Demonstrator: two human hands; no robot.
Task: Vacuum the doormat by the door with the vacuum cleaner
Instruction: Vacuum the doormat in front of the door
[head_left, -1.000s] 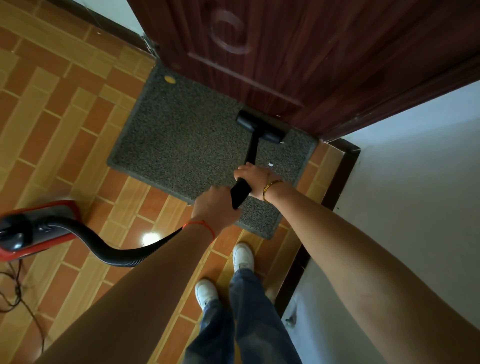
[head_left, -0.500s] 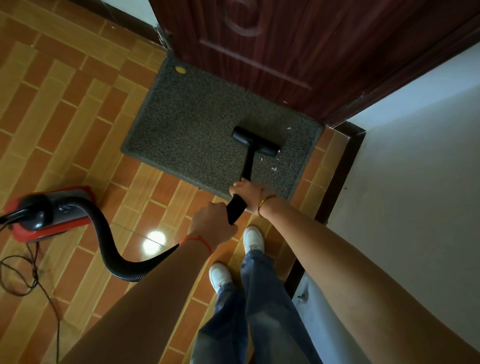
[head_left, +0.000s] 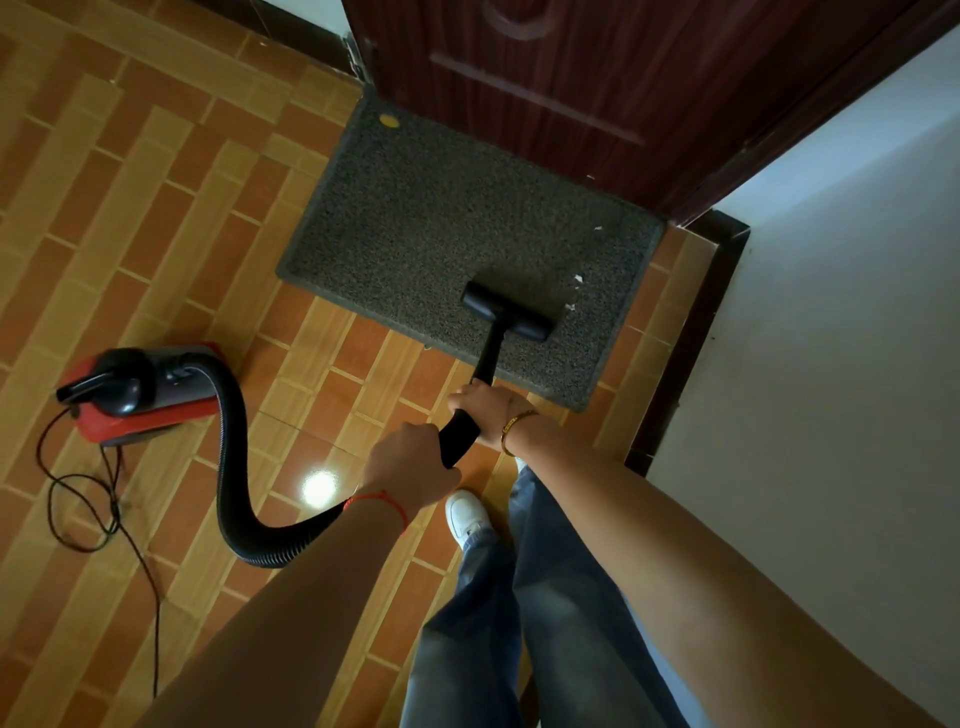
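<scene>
Both the left hand (head_left: 410, 457) and right hand (head_left: 485, 410) grip the black wand (head_left: 488, 358), its nozzle (head_left: 506, 310) on the doormat (head_left: 447, 228) by the door (head_left: 597, 78), so next I'd steer toward the white scraps (head_left: 577, 279) just beside.

A tiled entry corner by a dark wooden door.

The floor (head_left: 156, 218) was laid in orange and tan brick-pattern tiles, glossy enough to carry a bright round glare spot (head_left: 318, 487) near the centre. A dark reddish-brown door (head_left: 597, 78) with raised panel moulding filled the 12 to 1 o'clock area. A plain pale wall (head_left: 841, 338) ran down the 3 o'clock side, edged at the floor by a dark skirting board (head_left: 691, 322). Another strip of dark skirting (head_left: 291, 26) ran toward 11 o'clock.
</scene>
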